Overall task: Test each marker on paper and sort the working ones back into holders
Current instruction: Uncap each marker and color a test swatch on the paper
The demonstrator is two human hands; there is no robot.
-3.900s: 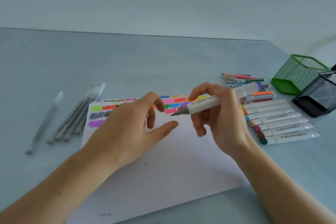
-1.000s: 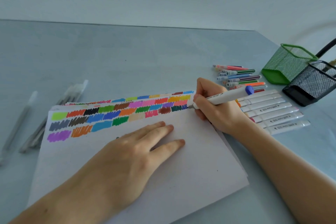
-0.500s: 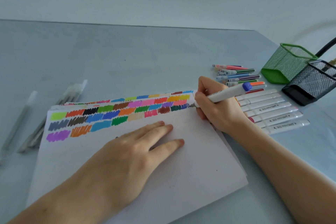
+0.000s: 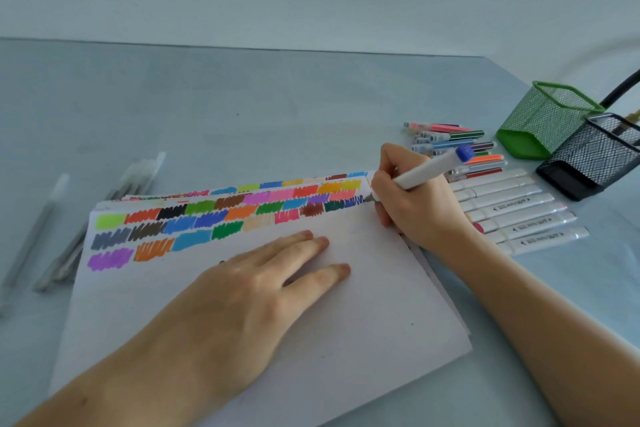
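At the sheet's right edge, the right hand (image 4: pixel 412 198) pinches a white marker (image 4: pixel 427 168), scribbling blue on the paper (image 4: pixel 363 288) — testing step. Left hand (image 4: pixel 242 291) lies flat, fingers spread, steadying. Next — probably capping, then a holder (image 4: pixel 543 121).

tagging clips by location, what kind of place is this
Probably a desk or craft table at home or in an office. Signs: a plain tabletop, mesh pen holders, rows of markers, and paper covered in colour test swatches.
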